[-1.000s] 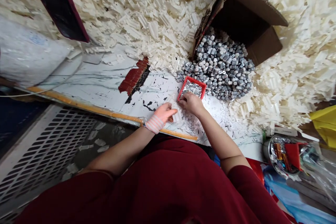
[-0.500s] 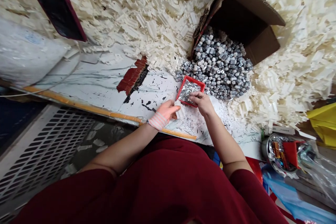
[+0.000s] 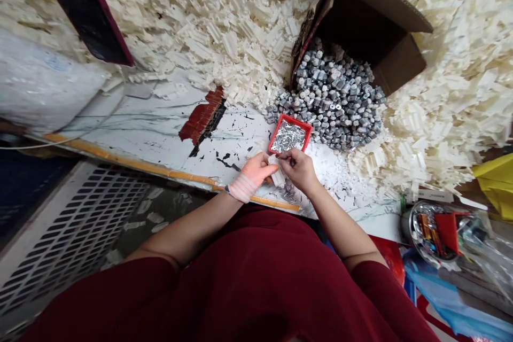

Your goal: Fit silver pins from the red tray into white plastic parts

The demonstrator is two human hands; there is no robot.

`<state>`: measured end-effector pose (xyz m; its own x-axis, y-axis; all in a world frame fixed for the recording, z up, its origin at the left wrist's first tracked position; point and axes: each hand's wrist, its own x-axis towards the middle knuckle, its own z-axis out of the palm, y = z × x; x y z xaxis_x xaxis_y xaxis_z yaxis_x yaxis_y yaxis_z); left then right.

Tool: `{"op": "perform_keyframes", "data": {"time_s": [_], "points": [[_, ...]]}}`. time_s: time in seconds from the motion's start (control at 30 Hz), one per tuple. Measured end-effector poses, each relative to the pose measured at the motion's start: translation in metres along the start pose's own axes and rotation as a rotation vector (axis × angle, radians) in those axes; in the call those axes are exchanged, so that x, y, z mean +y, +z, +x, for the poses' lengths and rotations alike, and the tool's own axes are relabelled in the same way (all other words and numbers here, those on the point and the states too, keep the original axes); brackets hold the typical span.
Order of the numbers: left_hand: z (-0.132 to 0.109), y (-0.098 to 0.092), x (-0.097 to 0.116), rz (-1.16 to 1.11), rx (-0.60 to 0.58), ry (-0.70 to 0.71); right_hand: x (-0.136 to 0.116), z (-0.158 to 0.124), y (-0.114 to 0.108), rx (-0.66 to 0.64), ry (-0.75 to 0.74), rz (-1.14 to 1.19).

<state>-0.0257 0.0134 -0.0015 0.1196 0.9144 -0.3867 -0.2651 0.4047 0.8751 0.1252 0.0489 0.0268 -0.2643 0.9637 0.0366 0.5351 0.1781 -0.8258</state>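
Note:
My left hand, in an orange-pink glove with white stripes at the wrist, grips a small whitish plastic piece near the table's front edge. Bare and pinched, my right hand is at the upper right of that piece; whatever is between its fingertips is too small to make out. Just beyond both hands stands a red tray of small shiny metal pins. More loose pins lie on the table under the hands, partly hidden.
Grey metallic cylinders spill from a tipped cardboard box. Heaps of whitish plastic pieces cover the back. A dark phone-like slab stands upper left. A plastic crate is below left, a round container at right.
My right hand has moved from the pins in the red tray down and left to the plastic piece. My left hand still holds the piece in about the same place.

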Motion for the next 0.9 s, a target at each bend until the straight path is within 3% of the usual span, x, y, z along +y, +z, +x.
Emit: {"op": "perform_keyframes", "data": {"time_s": [0.13, 0.3, 0.43, 0.57, 0.77, 0.9], "points": [[-0.003, 0.002, 0.000, 0.091, 0.022, 0.010, 0.006, -0.004, 0.001, -0.036, 0.120, 0.215], [0.000, 0.003, 0.002, 0.013, 0.008, -0.013, 0.024, -0.002, -0.008, 0.037, 0.217, 0.376], [0.002, 0.001, 0.000, -0.026, 0.016, -0.051, 0.042, 0.012, -0.033, 0.162, 0.196, -0.046], [0.003, -0.001, -0.006, -0.005, 0.023, -0.052, 0.044, 0.028, -0.046, 0.096, 0.150, -0.492], [0.007, -0.001, -0.008, -0.016, 0.025, -0.062, 0.033, 0.047, -0.034, -0.005, 0.085, -0.700], [0.009, 0.000, -0.005, -0.011, 0.047, -0.070, 0.031, 0.048, -0.031, 0.000, 0.103, -0.634]]}}
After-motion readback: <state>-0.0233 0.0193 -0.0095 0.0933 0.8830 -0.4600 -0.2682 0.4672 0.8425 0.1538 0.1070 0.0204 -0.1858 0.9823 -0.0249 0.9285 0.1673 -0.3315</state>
